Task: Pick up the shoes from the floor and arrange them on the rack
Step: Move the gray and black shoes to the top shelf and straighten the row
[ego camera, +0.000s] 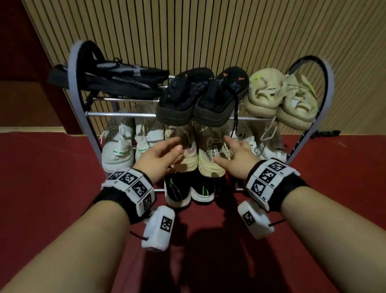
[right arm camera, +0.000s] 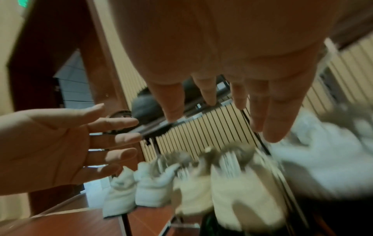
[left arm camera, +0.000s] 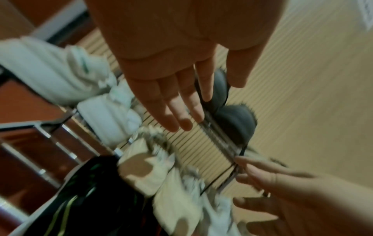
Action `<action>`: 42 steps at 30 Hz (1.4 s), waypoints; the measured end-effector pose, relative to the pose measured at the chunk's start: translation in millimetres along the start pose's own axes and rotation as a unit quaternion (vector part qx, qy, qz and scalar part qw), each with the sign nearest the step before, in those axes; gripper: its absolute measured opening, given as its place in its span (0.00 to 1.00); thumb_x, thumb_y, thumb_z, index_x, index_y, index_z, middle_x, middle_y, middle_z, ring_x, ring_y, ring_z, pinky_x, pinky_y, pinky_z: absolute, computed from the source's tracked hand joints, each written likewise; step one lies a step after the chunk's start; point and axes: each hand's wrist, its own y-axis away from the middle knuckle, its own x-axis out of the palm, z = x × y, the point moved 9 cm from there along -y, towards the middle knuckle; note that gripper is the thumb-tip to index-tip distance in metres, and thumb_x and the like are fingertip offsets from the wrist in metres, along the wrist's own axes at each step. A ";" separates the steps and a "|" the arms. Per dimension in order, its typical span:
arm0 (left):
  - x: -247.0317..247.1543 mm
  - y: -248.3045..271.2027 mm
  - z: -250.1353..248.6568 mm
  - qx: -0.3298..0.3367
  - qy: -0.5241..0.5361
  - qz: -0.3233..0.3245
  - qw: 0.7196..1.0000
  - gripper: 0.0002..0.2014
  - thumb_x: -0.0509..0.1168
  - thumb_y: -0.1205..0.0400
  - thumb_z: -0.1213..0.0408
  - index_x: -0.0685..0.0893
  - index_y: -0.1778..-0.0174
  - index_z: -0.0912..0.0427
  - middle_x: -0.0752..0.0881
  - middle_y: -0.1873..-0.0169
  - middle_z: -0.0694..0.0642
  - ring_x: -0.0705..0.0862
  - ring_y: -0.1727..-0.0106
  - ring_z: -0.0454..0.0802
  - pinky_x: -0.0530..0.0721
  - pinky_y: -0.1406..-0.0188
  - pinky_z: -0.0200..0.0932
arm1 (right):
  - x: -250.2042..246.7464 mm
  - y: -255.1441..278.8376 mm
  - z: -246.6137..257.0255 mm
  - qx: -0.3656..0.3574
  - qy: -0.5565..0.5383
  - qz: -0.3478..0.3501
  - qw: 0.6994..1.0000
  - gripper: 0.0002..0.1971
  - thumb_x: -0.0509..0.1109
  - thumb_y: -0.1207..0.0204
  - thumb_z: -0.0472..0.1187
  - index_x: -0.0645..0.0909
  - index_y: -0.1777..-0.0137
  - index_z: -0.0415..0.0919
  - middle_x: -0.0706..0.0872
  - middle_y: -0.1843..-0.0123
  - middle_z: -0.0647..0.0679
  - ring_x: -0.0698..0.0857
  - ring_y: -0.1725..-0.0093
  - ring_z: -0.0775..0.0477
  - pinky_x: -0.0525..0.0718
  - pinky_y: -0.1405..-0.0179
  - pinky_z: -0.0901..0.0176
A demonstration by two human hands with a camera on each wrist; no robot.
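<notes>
Both hands hold nothing: the left hand point(ego camera: 158, 159) and right hand point(ego camera: 238, 154) reach forward with fingers straight and spread. Between and just beyond them sits a pair of cream knit shoes point(ego camera: 208, 151) with ribbed rubber soles, on the middle tier of the metal-tube rack point(ego camera: 78, 92). Chunky black shoes point(ego camera: 202, 99) sit above the fingertips.

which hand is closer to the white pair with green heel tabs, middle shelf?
Left. The left hand hovers open just right of that white pair; the right hand is further right, over the cream pair.
</notes>
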 end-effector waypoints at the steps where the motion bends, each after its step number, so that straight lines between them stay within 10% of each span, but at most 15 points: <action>1: -5.9 4.0 -9.1 0.007 0.009 -0.015 1.000 0.17 0.59 0.16 0.61 0.75 0.30 0.54 0.85 0.44 0.56 0.85 0.47 0.49 0.81 0.46 0.37 | -8.2 2.9 7.6 -0.011 0.013 0.001 1.000 0.37 0.64 0.20 0.54 0.49 0.16 0.49 0.51 0.17 0.41 0.67 0.24 0.42 0.68 0.29 0.57; 13: 15.5 16.1 -106.8 0.060 -0.017 -0.004 0.998 0.17 0.59 0.16 0.61 0.74 0.30 0.53 0.82 0.41 0.53 0.84 0.48 0.41 0.81 0.51 0.36 | -84.5 31.9 39.3 -0.070 0.068 0.009 0.995 0.37 0.64 0.21 0.55 0.49 0.17 0.50 0.57 0.20 0.40 0.67 0.24 0.41 0.68 0.29 0.56; 27: -30.3 16.6 -153.1 0.026 -0.070 -0.173 0.982 0.12 0.63 0.17 0.62 0.80 0.38 0.51 0.84 0.41 0.55 0.82 0.39 0.52 0.80 0.38 0.51 | -137.2 10.4 91.3 -0.191 0.070 0.067 0.977 0.33 0.62 0.20 0.55 0.55 0.18 0.50 0.61 0.20 0.42 0.67 0.23 0.43 0.67 0.27 0.57; 31: -39.7 15.4 -169.1 0.018 -0.130 -0.205 0.970 0.14 0.64 0.18 0.63 0.80 0.35 0.54 0.82 0.43 0.51 0.80 0.40 0.46 0.77 0.38 0.41 | -158.1 6.6 107.4 -0.232 0.097 0.071 0.965 0.32 0.62 0.20 0.55 0.57 0.19 0.51 0.63 0.21 0.44 0.69 0.25 0.44 0.70 0.29 0.54; 42: -151.3 3.1 -165.4 -0.025 -0.229 -0.277 0.933 0.19 0.64 0.18 0.55 0.77 0.30 0.50 0.80 0.34 0.55 0.80 0.37 0.51 0.77 0.38 0.44 | -153.7 -18.5 177.5 -0.233 0.150 0.063 0.959 0.31 0.63 0.20 0.54 0.58 0.19 0.53 0.65 0.23 0.45 0.73 0.29 0.44 0.75 0.38 0.55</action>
